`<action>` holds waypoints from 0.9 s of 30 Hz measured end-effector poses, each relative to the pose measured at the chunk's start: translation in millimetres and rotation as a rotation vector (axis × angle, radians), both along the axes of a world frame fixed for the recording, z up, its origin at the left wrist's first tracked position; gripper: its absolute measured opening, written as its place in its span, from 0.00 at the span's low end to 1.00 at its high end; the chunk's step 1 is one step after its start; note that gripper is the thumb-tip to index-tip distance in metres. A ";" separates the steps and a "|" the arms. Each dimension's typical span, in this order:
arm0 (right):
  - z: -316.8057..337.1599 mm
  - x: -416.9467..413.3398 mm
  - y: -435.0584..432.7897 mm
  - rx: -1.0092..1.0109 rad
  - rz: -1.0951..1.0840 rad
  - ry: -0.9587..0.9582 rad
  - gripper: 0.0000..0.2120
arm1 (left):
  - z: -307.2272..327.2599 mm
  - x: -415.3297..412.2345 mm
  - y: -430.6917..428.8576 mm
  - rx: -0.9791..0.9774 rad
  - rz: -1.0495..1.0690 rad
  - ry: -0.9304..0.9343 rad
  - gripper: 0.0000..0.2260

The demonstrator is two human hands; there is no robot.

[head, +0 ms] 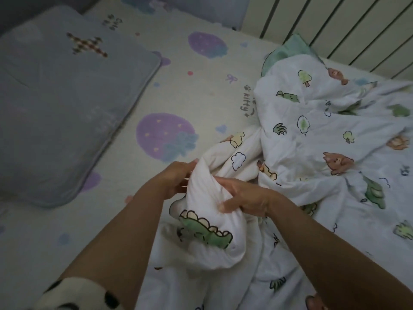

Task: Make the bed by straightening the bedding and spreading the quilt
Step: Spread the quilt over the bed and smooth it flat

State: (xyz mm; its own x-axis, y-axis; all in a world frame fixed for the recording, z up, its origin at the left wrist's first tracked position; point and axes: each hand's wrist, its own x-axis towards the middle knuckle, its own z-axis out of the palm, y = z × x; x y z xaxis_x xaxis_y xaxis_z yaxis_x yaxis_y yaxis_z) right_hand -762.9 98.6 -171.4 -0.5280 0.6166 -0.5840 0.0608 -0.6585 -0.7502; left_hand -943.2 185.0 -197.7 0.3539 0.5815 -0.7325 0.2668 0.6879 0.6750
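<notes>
Sheet (201, 97): pale with purple blobs, bare and fairly smooth across the left and middle.

Quilt (312, 142): white, dinosaur print, heaped and creased over the right half of the sheet, not yet spread. Twisted toward the near middle into a thick roll (207, 198). Green cloth (288, 52) poking out at the far end, close to the slats (335, 23).

Pillow (62, 104): grey, flat at the far left, well apart from the quilt.

Left hand (176, 177): curled round the roll's end from the left, fingertips partly hidden behind the cloth.

Right hand (243, 198): clamped on the same roll from the right, thumb low, fingers over the top. Just beside the left hand, with the bunch between the two.

Spotted sleeve (73, 291) at the bottom edge.

Likely step: hunting for a corner inside the twist before shaking out. Early in the task.

Risks:
- Pulling with the twist left in: likely to tighten it and drag the heap as one lump.
- Gripping mid-fabric rather than a true corner: likely a skewed spread, short on one side.
- Tugging hard toward the near side: may ruck the sheet under the heap or slide the quilt over the edge.
- Far end by the slats: could snag there, green cloth with it.
- Flinging wide to the left: may knock the pillow askew.
</notes>
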 end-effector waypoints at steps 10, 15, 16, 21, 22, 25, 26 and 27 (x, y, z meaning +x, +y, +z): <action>-3.0 105.4 30.8 0.448 -0.569 -1.181 0.17 | -15.4 8.9 0.0 0.277 0.040 0.123 0.08; -31.2 135.0 42.4 0.184 -0.404 -1.693 0.46 | -7.6 7.4 5.3 0.376 0.090 0.134 0.10; -37.1 139.8 41.7 0.197 -0.391 -1.693 0.37 | -5.5 8.5 5.6 0.390 0.093 0.120 0.10; -37.1 175.7 33.1 0.302 -0.626 -1.558 0.05 | 11.4 34.8 6.3 0.353 0.099 0.043 0.09; -33.2 183.3 28.8 0.328 -0.668 -1.552 0.06 | 15.0 42.4 4.4 0.342 0.084 0.026 0.09; -16.3 213.0 9.0 0.315 -0.888 -1.456 0.08 | 24.8 78.0 -8.7 0.278 0.000 -0.094 0.10; -11.5 224.3 2.2 0.286 -0.957 -1.428 0.07 | 28.8 90.6 -15.3 0.264 -0.042 -0.156 0.11; -8.3 234.7 -3.5 0.268 -1.020 -1.394 0.08 | 32.4 102.3 -21.7 0.265 -0.085 -0.216 0.10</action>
